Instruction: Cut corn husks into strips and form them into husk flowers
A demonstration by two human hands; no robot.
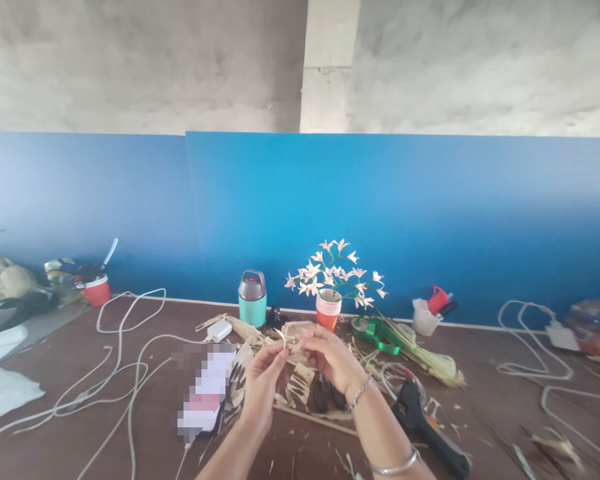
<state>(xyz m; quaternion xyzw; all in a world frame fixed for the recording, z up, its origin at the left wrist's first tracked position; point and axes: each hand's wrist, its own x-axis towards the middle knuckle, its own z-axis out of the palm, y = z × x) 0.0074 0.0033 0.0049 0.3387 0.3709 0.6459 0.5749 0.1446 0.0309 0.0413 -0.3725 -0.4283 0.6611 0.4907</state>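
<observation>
My left hand pinches a small pale pointed strip, like dried husk, between thumb and fingertips. Close beside it my right hand has its fingers curled together at the same height; what lies between its fingertips cannot be made out. Below both hands are cut husk pieces and black-handled scissors, partly covered. Behind them, pale star-shaped flowers on green stems stand in a stack of red and white paper cups.
A phone with a blurred screen lies left, near white cables and a teal flask. To the right are a black glue gun, green tape, a husk bundle and a white cup. A blue partition stands behind.
</observation>
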